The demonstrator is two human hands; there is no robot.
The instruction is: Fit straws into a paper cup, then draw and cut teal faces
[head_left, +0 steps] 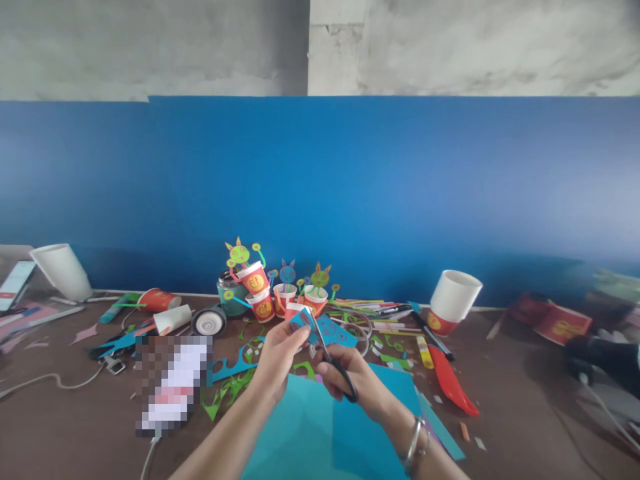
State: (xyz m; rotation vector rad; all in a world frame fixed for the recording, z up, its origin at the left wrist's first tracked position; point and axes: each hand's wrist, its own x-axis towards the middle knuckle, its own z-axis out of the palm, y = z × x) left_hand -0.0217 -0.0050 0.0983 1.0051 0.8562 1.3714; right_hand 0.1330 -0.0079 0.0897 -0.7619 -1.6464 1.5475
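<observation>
My left hand [280, 350] pinches a small piece of blue paper [303, 320] between thumb and fingers. In my right hand [350, 377] are black-handled scissors [345, 383], their blades up against the blue paper. Just behind my hands lies another blue sheet [336, 331] with reddish drawn shapes. Teal paper [295, 427] and a darker blue sheet [367, 437] lie beneath my forearms. Red-and-white paper cups [261, 307] with green and blue paper animal figures [239, 254] stand beyond my hands. A silver bracelet circles my right wrist.
Green paper scraps [227, 390], a round-lidded item [209, 323] and tipped cups [173, 319] lie left. At the right are stacked cups [453, 297], a red object [450, 380], a yellow glue stick [425, 352] and pens. A blue panel [320, 187] rises behind the table.
</observation>
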